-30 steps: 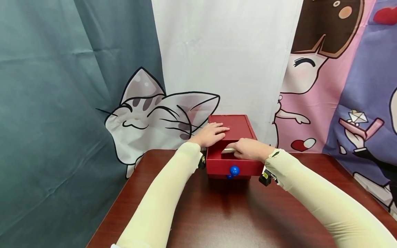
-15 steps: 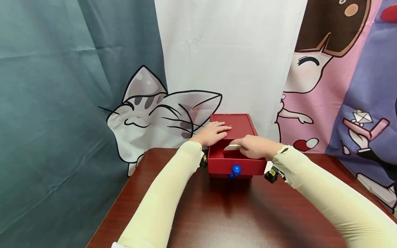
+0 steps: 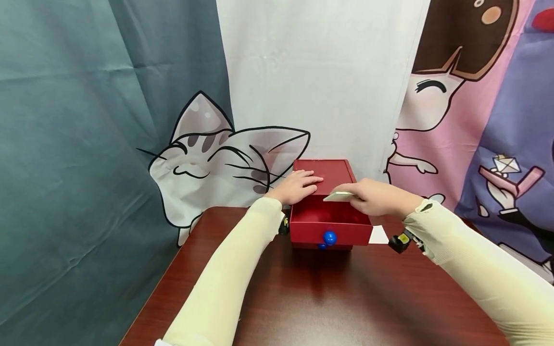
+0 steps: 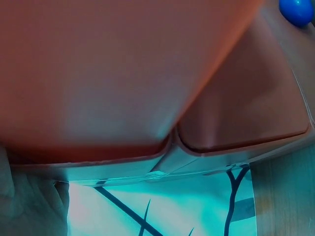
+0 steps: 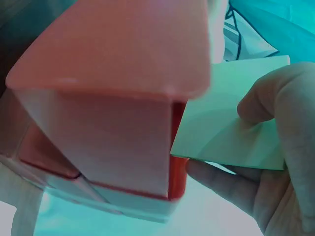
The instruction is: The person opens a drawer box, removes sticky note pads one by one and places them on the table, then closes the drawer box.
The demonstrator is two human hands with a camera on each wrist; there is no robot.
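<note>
My right hand (image 3: 374,196) pinches a pale yellow-green sticky note pad (image 3: 339,196) between thumb and fingers, just above the pulled-out drawer (image 3: 331,232). In the right wrist view, the thumb lies on the face of the square pad (image 5: 226,115) and fingers (image 5: 224,184) support it from behind, beside the red box. My left hand (image 3: 294,187) rests flat on the lid of the red drawer box (image 3: 333,174), fingers spread. A blue knob (image 3: 330,237) sits on the drawer front. The left wrist view shows mostly the red box's side and a blue knob (image 4: 297,11).
The box stands on a dark red-brown wooden table (image 3: 303,298) near its back edge. A second blue knob (image 3: 322,246) shows low on the box. White paper (image 3: 378,235) lies right of the drawer. A printed cloth (image 3: 320,81) hangs behind the table.
My right hand has risen out of the drawer and moved right, bringing the sticky note pad up with it. White paper beside the drawer has come into view. The left hand stays on the box.
</note>
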